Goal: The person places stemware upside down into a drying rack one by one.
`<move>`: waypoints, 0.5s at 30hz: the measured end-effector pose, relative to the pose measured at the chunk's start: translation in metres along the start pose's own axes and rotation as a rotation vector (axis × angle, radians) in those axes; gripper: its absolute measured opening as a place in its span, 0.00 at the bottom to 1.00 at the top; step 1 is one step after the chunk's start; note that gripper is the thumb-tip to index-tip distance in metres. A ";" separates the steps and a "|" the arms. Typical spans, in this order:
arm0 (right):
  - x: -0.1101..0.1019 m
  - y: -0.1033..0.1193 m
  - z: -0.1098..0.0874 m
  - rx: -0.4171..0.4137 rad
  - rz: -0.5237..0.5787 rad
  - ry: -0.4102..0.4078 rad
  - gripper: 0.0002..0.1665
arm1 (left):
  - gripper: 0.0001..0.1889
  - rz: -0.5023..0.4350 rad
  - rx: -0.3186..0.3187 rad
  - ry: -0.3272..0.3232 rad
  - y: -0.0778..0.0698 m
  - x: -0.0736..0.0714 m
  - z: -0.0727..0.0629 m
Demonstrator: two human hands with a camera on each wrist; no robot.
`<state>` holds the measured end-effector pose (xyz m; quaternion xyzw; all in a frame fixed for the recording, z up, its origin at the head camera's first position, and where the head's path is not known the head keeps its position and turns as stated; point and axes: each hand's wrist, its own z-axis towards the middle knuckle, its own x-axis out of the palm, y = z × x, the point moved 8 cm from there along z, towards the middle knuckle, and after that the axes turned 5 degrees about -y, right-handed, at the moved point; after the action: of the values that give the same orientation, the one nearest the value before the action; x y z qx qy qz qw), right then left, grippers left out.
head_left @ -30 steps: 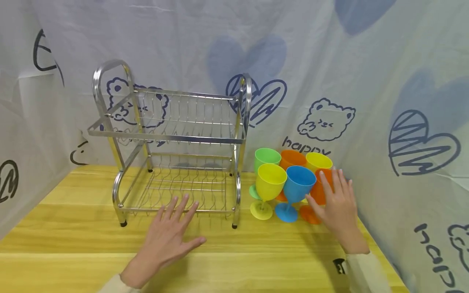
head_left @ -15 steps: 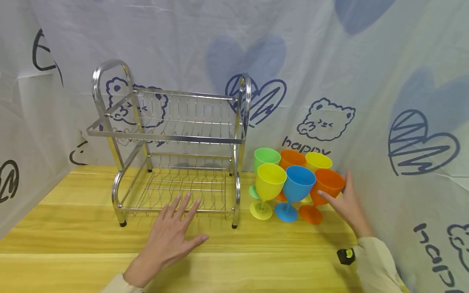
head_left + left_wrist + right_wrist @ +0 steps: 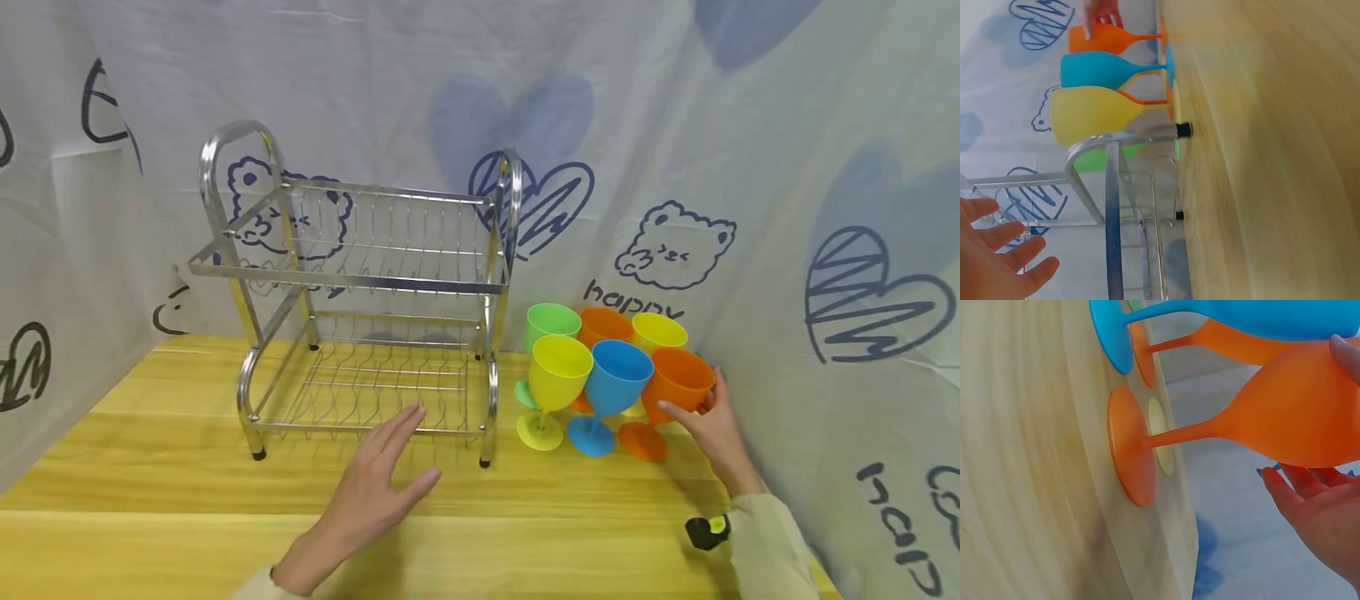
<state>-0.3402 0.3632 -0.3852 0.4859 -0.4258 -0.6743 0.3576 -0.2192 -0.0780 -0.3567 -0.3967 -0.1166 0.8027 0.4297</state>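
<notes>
My right hand point(image 3: 716, 433) holds the bowl of the front orange goblet point(image 3: 678, 379), thumb on the near side and fingers round the far right side. In the right wrist view the goblet's round foot point(image 3: 1130, 447) is at the wooden tabletop. A blue goblet point(image 3: 618, 375) and a yellow goblet point(image 3: 558, 371) stand to its left. Behind them are a green goblet point(image 3: 552, 321), another orange goblet point(image 3: 604, 323) and another yellow one point(image 3: 660, 331). My left hand point(image 3: 371, 492), fingers straight and thumb spread, hovers in front of the dish rack point(image 3: 367, 430), holding nothing.
The two-tier metal dish rack stands left of the goblets, its wire shelves bare. A small black object point(image 3: 705, 532) shows by the right sleeve. A printed white cloth point(image 3: 675, 150) hangs behind and along both sides of the wooden table point(image 3: 480, 533).
My right hand has gone from above the front orange goblet to its right side and taken hold of its bowl. My left hand has shifted slightly right, its fingers closer together.
</notes>
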 end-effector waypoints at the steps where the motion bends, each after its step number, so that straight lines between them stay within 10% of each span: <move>1: -0.001 0.000 -0.001 -0.004 -0.009 -0.013 0.62 | 0.34 -0.030 -0.015 -0.006 0.000 -0.001 0.000; 15: -0.011 0.018 -0.031 -0.111 -0.085 -0.111 0.48 | 0.35 -0.236 -0.179 -0.065 0.016 -0.012 0.004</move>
<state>-0.3057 0.3592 -0.3699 0.4447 -0.3860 -0.7374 0.3309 -0.2277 -0.0958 -0.3562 -0.3907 -0.2476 0.7454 0.4800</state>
